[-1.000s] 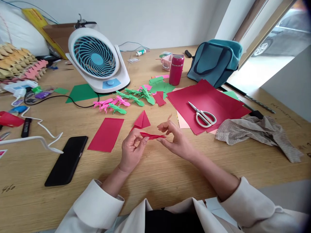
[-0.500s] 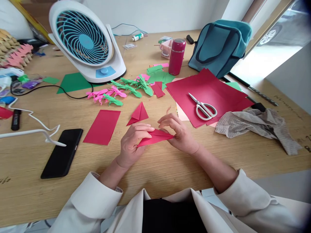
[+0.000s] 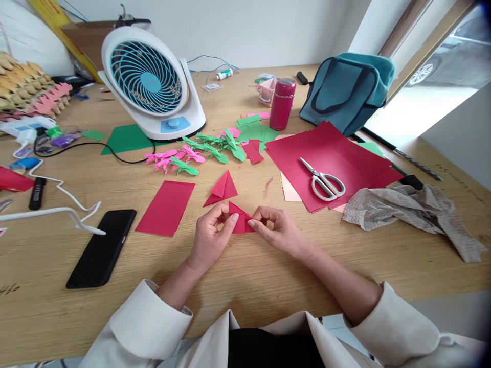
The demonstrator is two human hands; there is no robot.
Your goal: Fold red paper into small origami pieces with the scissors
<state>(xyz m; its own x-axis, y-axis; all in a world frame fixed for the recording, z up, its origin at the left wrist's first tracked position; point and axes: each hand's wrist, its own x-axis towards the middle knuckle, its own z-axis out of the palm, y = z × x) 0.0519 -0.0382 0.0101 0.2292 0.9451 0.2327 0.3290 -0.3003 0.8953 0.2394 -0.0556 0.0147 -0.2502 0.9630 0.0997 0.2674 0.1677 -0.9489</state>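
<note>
Folded red paper: located between both hands, over the near part of the table; contact with the tabletop cannot be told. Left hand pinches its left side, thumb to curled fingers; right hand pinches the right corner likewise. Judged light, springy, easily miscreased; grip gently along folded edges. Just beyond: red triangle. Farther: green paper figures.

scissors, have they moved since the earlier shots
No. The whole view shifts with the head camera, but against the red sheets beneath, the scissors keep the same place and direction.
</note>
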